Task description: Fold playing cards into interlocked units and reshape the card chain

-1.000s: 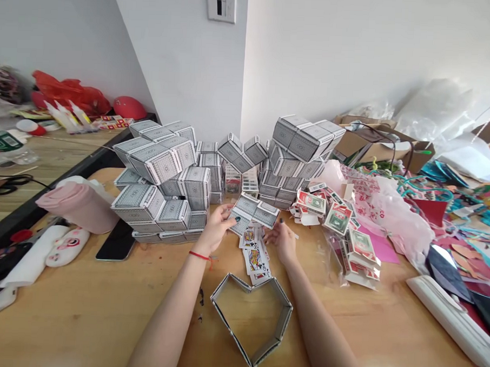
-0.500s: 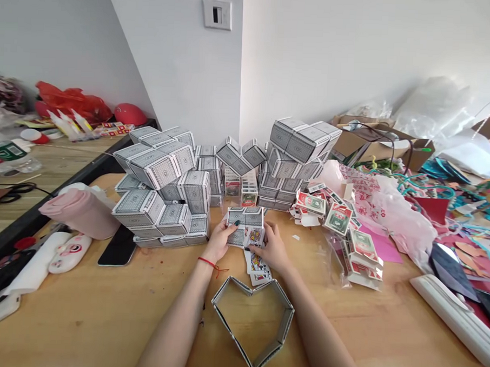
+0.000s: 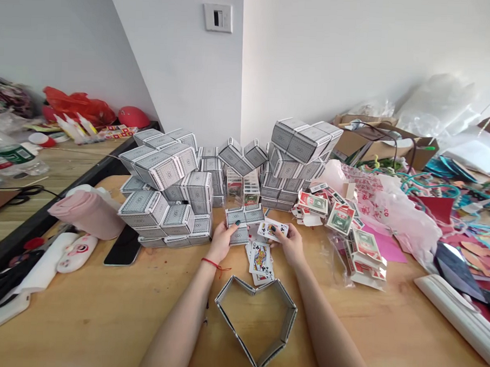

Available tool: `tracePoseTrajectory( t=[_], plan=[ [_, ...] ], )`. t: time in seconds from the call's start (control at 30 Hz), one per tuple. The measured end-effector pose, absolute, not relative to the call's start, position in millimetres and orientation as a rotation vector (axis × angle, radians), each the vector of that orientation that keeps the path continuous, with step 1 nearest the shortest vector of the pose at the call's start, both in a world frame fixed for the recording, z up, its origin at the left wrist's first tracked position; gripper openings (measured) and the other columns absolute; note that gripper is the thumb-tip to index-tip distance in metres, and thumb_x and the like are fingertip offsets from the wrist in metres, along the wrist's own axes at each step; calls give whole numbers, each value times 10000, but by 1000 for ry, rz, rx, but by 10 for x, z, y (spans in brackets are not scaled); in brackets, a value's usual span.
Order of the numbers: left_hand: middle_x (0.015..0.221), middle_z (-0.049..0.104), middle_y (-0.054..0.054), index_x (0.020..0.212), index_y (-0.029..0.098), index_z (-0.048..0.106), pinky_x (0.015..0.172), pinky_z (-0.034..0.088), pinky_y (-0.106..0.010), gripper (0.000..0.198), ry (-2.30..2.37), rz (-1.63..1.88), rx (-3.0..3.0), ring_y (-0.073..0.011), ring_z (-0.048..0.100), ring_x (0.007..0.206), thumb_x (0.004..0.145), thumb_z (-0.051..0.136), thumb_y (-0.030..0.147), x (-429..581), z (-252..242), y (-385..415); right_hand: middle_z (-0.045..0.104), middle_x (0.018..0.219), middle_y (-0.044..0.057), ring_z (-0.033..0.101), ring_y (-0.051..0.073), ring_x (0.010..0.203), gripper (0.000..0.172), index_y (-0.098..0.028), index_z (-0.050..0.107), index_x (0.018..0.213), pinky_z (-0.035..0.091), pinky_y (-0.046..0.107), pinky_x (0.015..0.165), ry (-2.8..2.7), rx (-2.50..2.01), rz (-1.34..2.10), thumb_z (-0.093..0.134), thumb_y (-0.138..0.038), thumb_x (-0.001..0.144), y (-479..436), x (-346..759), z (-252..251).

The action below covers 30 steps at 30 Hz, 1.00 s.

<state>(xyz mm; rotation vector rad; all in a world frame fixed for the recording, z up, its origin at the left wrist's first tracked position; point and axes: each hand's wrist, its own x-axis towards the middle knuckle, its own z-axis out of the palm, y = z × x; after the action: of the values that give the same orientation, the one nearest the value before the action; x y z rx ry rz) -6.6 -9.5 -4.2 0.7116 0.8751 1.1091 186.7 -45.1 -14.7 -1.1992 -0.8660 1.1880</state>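
Left of the fingers on the left hand point(image 3: 219, 243), card blocks point(image 3: 178, 218) are standing stacked. Those left fingers are gripping a patterned card piece point(image 3: 247, 214). Nearer the person, between both hands' fingers, loose cards point(image 3: 260, 258) are lying face up on the bench point(image 3: 81, 306), a heart-shaped frame point(image 3: 289, 322) sitting just below them. The right hand point(image 3: 290, 245) is pinching a face-up card point(image 3: 266, 229); I'm not managing to tell whether it's touching the piece. Right of those fingers, card boxes point(image 3: 341, 217) are lying heaped. Too hard a left squeeze could be buckling the piece; a slackening right pinch could be dropping the card.
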Motion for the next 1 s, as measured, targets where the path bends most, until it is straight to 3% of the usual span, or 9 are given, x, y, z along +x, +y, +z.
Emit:
tracePoseTrajectory(
  t=[0.13,0.3,0.47,0.7,0.83,1.0],
  plan=[
    [880,671,-85,1002,132,510,701,511,-350,447,843,1159,707,-220,642,792,606,689,238,-33,-38,-110,651,672,11,634,204,541,372,-216,407,754,511,328,471,-834,-1026,1440,696,-396,603,-499,1862,-94],
    [886,660,-71,1017,150,464,718,509,-371,474,818,1181,652,-209,647,760,598,682,177,-27,-49,-104,611,516,1,511,130,323,272,-183,498,759,405,237,316,-946,-1002,1555,663,-367,644,-529,1839,-72],
    [957,629,-85,1046,163,430,703,516,-364,513,829,1156,644,-206,643,760,593,671,155,-32,-53,-112,560,433,-28,444,99,284,240,-178,534,786,354,204,286,-1005,-1056,1458,616,-380,685,-526,1819,-87],
    [1121,548,-52,1238,346,278,591,531,-307,779,868,1133,726,-187,645,713,588,644,123,-55,79,-164,573,453,-24,404,78,249,162,-168,542,703,292,184,252,-963,-1095,1523,610,-292,625,-521,1865,-112],
    [1000,603,-56,1185,267,369,588,521,-320,669,882,1061,684,-185,642,672,587,640,137,-62,49,-138,597,496,-11,427,86,277,182,-168,562,742,318,192,269,-945,-1075,1520,612,-302,629,-527,1850,-92],
    [853,644,-45,965,160,512,650,494,-281,464,913,1109,623,-155,617,689,538,691,130,-65,-59,-84,644,627,14,508,107,393,277,-173,605,860,374,203,338,-892,-1068,1462,636,-298,615,-524,1813,-52]
  ],
)
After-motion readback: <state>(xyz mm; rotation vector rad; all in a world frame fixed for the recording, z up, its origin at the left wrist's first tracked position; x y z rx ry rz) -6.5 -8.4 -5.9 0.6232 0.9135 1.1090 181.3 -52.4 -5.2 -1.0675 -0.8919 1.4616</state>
